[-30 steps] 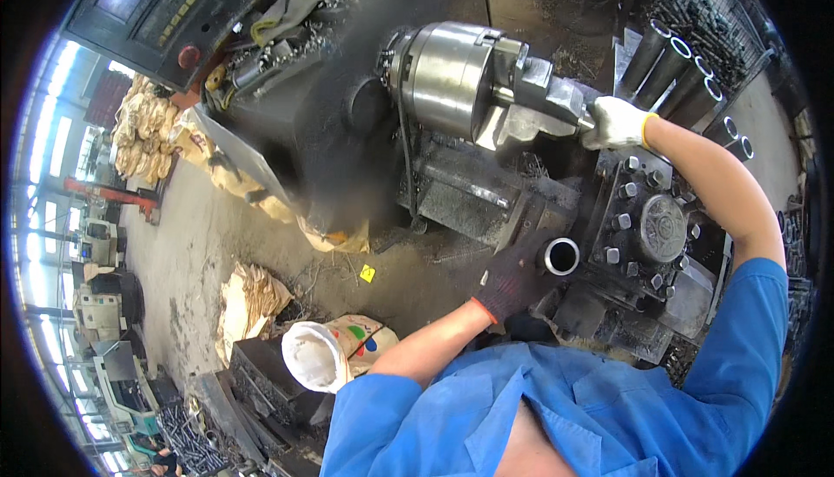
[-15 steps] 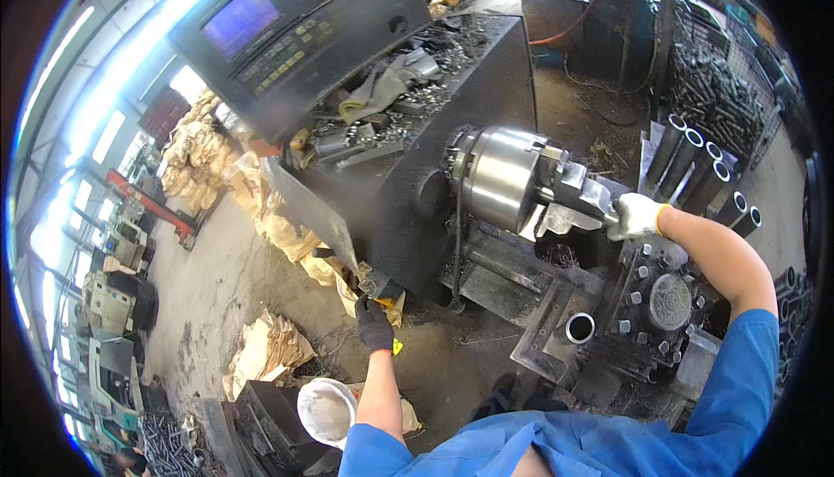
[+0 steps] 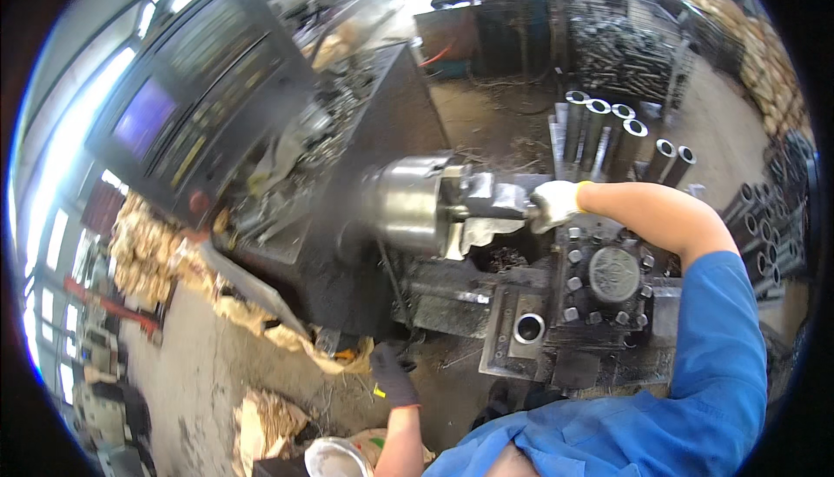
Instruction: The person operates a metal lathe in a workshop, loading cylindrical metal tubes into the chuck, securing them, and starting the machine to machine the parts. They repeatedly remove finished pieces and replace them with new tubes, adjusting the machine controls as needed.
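My right hand (image 3: 554,206), in a white glove, is closed around the outer end of a dark metal workpiece (image 3: 497,199). The workpiece lies at the jaws of the shiny round lathe chuck (image 3: 407,197); the fingers partly hide its end. Low at the machine's front, my left hand (image 3: 396,377) wears a dark glove. Its fingers look extended and apart, holding nothing visible, though they are somewhat blurred. Beside that hand are torn brown paper (image 3: 300,345) and a small yellow tag (image 3: 380,391). The tool post (image 3: 613,274), ringed with square-headed bolts, stands below my right forearm.
A short metal ring (image 3: 528,328) stands on the slide plate. Several upright steel tubes (image 3: 635,129) are beyond my right arm, with more tubes (image 3: 764,260) at far right. The control panel (image 3: 204,86) rises at left. A white bucket (image 3: 337,458) is near my left forearm.
The view has swung to the right, so the machine sits further left in it. My right hand stays at the workpiece's end. My left hand has drawn back slightly from the machine's lower corner.
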Demonstrator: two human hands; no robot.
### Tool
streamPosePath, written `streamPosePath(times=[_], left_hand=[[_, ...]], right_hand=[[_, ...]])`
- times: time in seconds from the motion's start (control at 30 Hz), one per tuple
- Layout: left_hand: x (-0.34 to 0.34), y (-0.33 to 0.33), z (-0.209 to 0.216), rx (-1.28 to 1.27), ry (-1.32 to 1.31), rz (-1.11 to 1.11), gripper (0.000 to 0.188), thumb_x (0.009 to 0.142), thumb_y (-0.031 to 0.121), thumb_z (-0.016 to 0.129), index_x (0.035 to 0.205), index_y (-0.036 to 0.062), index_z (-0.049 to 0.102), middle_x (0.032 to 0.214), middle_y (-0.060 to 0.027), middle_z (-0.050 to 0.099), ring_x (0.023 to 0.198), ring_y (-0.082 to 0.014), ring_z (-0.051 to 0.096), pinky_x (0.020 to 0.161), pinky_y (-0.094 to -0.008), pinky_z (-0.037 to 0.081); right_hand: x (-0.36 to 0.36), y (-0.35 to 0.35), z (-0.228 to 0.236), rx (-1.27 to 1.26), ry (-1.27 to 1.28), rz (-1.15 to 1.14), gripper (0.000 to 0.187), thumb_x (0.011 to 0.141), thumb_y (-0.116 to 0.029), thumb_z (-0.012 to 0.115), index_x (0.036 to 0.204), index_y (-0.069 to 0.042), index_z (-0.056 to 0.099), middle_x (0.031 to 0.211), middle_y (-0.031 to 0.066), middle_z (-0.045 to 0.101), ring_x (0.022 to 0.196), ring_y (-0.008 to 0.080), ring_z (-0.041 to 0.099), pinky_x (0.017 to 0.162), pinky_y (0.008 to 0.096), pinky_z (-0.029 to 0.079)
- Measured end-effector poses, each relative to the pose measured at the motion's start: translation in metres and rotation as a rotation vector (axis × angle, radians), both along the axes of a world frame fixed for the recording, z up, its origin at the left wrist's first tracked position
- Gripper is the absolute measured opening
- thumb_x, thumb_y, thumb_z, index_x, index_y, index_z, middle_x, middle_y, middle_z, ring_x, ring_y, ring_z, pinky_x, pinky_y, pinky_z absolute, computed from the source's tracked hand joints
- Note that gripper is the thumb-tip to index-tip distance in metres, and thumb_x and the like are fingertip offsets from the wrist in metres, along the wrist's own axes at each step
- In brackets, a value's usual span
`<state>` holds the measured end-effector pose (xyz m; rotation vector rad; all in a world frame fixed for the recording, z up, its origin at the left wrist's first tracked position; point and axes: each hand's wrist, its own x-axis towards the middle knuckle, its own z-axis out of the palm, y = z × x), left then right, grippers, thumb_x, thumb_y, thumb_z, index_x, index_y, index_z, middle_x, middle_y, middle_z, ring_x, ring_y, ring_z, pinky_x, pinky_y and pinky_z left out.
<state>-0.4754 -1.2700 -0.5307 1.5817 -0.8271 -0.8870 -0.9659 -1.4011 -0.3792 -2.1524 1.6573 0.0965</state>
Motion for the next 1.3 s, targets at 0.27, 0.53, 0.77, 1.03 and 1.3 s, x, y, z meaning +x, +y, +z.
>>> streamPosePath(times=[0.27,0.53,0.77,1.03,1.3], left_hand=[[-0.179,-0.063,0.146,-0.98,-1.017,-0.825,0.061,0.08,0.022,0.08,0.136,0.0087,0.061,0.139,-0.019,0.06,0.135,-0.0427,0.054,0.118,-0.0626,0.037],[-0.274,-0.133,0.107,-1.197,-1.227,-0.95,0.081,0.075,0.031,0.086,0.148,0.0134,0.054,0.152,-0.0206,0.051,0.146,-0.0463,0.044,0.128,-0.0683,0.023],[-0.305,-0.141,0.111,-1.158,-1.223,-0.878,0.047,0.086,0.035,0.075,0.128,0.016,0.063,0.152,-0.0224,0.052,0.146,-0.0476,0.043,0.126,-0.071,0.02],[-0.299,-0.144,0.123,-1.077,-1.251,-0.854,0.054,0.082,0.036,0.081,0.13,0.0199,0.064,0.15,-0.0224,0.053,0.15,-0.0469,0.04,0.129,-0.069,0.017],[-0.303,-0.142,0.118,-1.118,-1.302,-0.813,0.055,0.073,0.037,0.083,0.121,0.0185,0.064,0.144,-0.0198,0.054,0.144,-0.0434,0.043,0.126,-0.0679,0.023]], right_hand=[[-0.011,0.005,-0.005,-0.026,-0.062,-0.051,0.054,0.08,-0.052,0.078,0.092,0.0,0.079,0.087,0.0263,0.075,0.084,0.0412,0.074,0.077,0.0498,0.056],[-0.022,-0.019,-0.03,0.121,-0.166,0.079,0.048,0.082,-0.041,0.085,0.109,-0.002,0.076,0.1,0.0206,0.08,0.098,0.0382,0.075,0.085,0.0479,0.057],[-0.088,-0.037,-0.074,0.182,-0.528,0.613,0.042,0.092,-0.021,0.083,0.13,-0.006,0.072,0.121,0.0131,0.078,0.109,0.0268,0.072,0.096,0.0395,0.057],[-0.1,0.004,-0.05,0.137,-0.347,0.631,0.029,0.1,-0.017,0.068,0.128,-0.01,0.072,0.122,0.0098,0.078,0.105,0.0268,0.072,0.088,0.0452,0.057],[-0.102,0.034,-0.047,0.214,-0.273,-0.004,0.031,0.093,-0.024,0.081,0.104,0.004,0.074,0.081,0.0137,0.073,0.072,0.0165,0.067,0.061,0.0409,0.054]])
